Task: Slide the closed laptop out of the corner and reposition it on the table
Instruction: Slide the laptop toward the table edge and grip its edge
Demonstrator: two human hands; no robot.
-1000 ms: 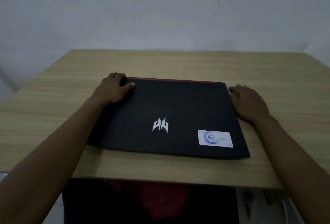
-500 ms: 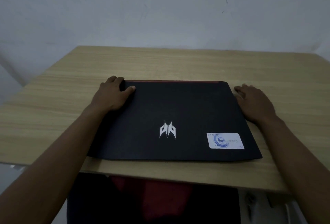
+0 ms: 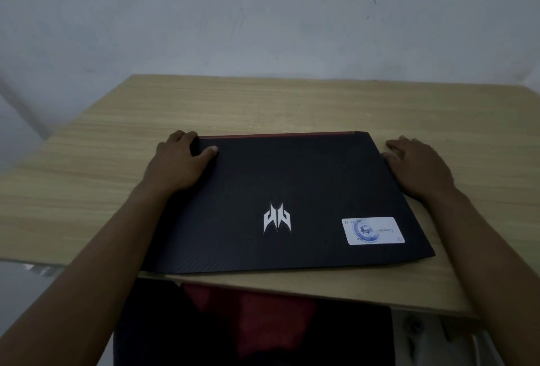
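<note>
The left hand is gripping the laptop at its 10 o'clock corner, fingers curled over the edge. The lid has squared up near the tabletop front edge. At 3 o'clock, the right hand is pressing flat, holding nothing; placement looks nearly finished.

plain room: wooden table, bare wall

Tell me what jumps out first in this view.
A closed black laptop lies near the table's front edge, its silver logo mid-lid and a white sticker at the near right. The left hand grips its far left corner; the right hand rests against its right edge.
</note>
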